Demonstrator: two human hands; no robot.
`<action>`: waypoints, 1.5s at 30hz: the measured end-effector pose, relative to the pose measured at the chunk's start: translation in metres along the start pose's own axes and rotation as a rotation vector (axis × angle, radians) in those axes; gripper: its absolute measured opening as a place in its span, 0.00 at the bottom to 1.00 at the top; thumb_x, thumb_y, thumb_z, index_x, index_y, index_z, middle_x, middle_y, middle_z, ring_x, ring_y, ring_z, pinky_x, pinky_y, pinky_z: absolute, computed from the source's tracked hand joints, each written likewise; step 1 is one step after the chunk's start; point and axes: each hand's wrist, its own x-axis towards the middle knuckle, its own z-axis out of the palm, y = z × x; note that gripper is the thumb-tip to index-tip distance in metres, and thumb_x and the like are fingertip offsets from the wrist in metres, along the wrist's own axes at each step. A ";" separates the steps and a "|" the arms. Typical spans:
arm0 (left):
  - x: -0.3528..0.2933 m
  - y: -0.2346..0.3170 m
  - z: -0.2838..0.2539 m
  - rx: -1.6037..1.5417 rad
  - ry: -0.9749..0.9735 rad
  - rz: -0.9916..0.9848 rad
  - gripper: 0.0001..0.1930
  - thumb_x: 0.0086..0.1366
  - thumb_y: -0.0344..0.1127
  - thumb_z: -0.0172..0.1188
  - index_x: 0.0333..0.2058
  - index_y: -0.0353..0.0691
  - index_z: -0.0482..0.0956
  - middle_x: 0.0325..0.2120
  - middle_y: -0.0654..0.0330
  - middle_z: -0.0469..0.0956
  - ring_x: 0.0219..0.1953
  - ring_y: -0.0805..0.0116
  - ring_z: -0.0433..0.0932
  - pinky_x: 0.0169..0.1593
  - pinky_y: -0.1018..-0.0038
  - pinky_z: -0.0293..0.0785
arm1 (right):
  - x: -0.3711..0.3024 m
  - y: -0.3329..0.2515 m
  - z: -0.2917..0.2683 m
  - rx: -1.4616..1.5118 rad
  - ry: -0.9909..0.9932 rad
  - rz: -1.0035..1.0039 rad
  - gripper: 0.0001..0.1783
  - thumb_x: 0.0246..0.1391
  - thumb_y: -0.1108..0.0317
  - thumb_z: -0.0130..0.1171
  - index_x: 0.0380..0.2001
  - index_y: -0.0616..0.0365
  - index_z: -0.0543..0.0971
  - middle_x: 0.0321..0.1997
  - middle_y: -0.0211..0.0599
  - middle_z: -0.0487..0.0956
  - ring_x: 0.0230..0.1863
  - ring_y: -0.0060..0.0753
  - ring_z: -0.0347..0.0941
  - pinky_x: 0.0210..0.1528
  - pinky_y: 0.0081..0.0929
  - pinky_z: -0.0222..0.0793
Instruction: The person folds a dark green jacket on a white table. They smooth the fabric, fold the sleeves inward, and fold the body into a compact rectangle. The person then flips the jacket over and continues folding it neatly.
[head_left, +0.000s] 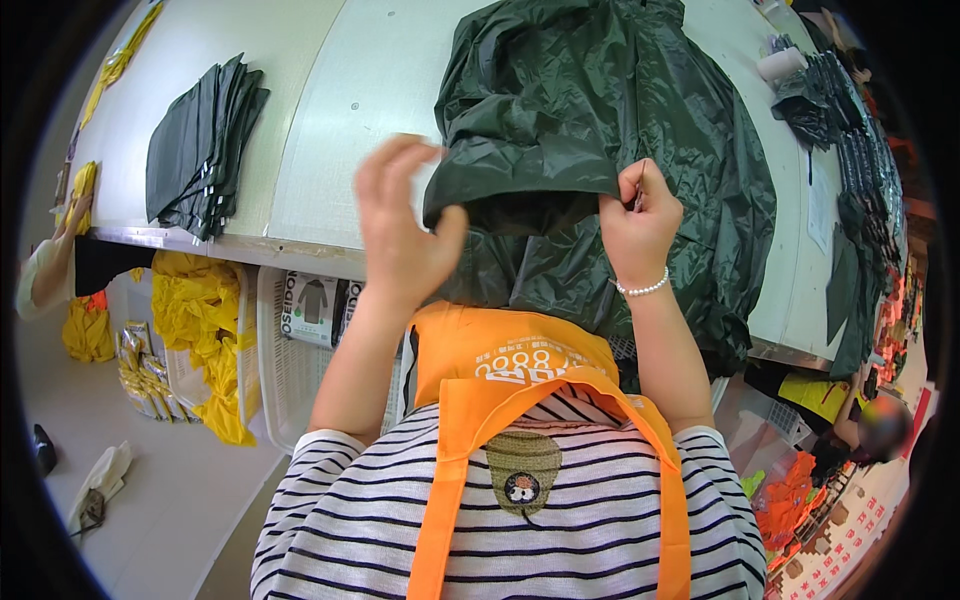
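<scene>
A shiny dark green raincoat (pixel 690 150) lies spread over the table in front of me, crumpled in places. Its near part forms a hemmed opening that gapes toward me, dark inside. At the right end of that edge, my right hand (pixel 640 215) pinches the fabric between thumb and fingers. A small, thin dark thing shows in its curled fingers, too small to name. My left hand (pixel 400 215), slightly blurred, is at the left end of the opening with fingers spread and thumb apart. It is close to the cloth, and I see no grip on it.
Folded dark green pieces (pixel 205 145) are stacked on the left of the pale table (pixel 330 120). Below its edge stand a white basket (pixel 265 350) and yellow garments (pixel 200 310). Dark folded bundles (pixel 840 110) line the right side. Other people's arms show at far left and right.
</scene>
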 end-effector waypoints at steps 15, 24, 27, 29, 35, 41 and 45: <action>-0.010 0.001 0.010 0.014 -0.023 0.360 0.14 0.39 0.27 0.71 0.26 0.45 0.76 0.25 0.68 0.78 0.30 0.69 0.76 0.37 0.73 0.64 | 0.001 -0.047 -0.037 0.285 -0.667 0.322 0.10 0.59 0.68 0.56 0.39 0.62 0.69 0.28 0.32 0.74 0.30 0.20 0.69 0.36 0.19 0.67; -0.011 0.006 0.005 0.045 -0.025 0.381 0.14 0.39 0.25 0.70 0.27 0.44 0.77 0.26 0.66 0.79 0.29 0.69 0.77 0.39 0.74 0.63 | -0.003 -0.046 -0.023 0.323 -0.691 0.245 0.08 0.55 0.71 0.59 0.35 0.62 0.71 0.26 0.34 0.76 0.27 0.21 0.71 0.32 0.19 0.68; -0.014 0.005 0.002 0.065 -0.022 0.376 0.14 0.39 0.25 0.70 0.27 0.44 0.77 0.26 0.66 0.80 0.29 0.69 0.77 0.39 0.74 0.63 | -0.004 -0.048 -0.020 0.347 -0.706 0.249 0.08 0.54 0.72 0.60 0.35 0.62 0.72 0.25 0.34 0.76 0.26 0.20 0.71 0.31 0.18 0.68; -0.016 0.004 0.000 0.072 -0.026 0.376 0.14 0.40 0.25 0.70 0.26 0.44 0.77 0.26 0.66 0.80 0.29 0.69 0.77 0.40 0.73 0.63 | -0.005 -0.046 -0.019 0.358 -0.717 0.247 0.09 0.53 0.72 0.61 0.35 0.61 0.72 0.26 0.34 0.76 0.27 0.19 0.71 0.31 0.18 0.67; -0.031 0.000 -0.010 0.052 -0.230 0.258 0.12 0.42 0.29 0.69 0.25 0.45 0.75 0.26 0.67 0.78 0.31 0.67 0.76 0.40 0.70 0.62 | -0.019 -0.020 -0.023 0.243 -0.592 0.273 0.18 0.47 0.64 0.68 0.36 0.60 0.74 0.23 0.34 0.74 0.25 0.27 0.70 0.30 0.25 0.67; -0.076 0.004 -0.018 0.026 -0.698 -0.098 0.26 0.41 0.38 0.69 0.42 0.39 0.74 0.41 0.53 0.73 0.46 0.52 0.70 0.53 0.61 0.61 | -0.086 0.106 -0.081 -0.404 -0.402 0.381 0.10 0.58 0.66 0.52 0.38 0.59 0.79 0.36 0.46 0.79 0.39 0.51 0.75 0.39 0.37 0.71; -0.080 0.038 0.039 -0.061 -0.719 -0.017 0.28 0.45 0.38 0.69 0.47 0.38 0.72 0.47 0.52 0.71 0.52 0.50 0.68 0.56 0.58 0.61 | -0.116 0.184 -0.148 -0.456 -0.134 0.455 0.13 0.58 0.72 0.49 0.45 0.62 0.76 0.47 0.48 0.76 0.48 0.52 0.72 0.50 0.37 0.68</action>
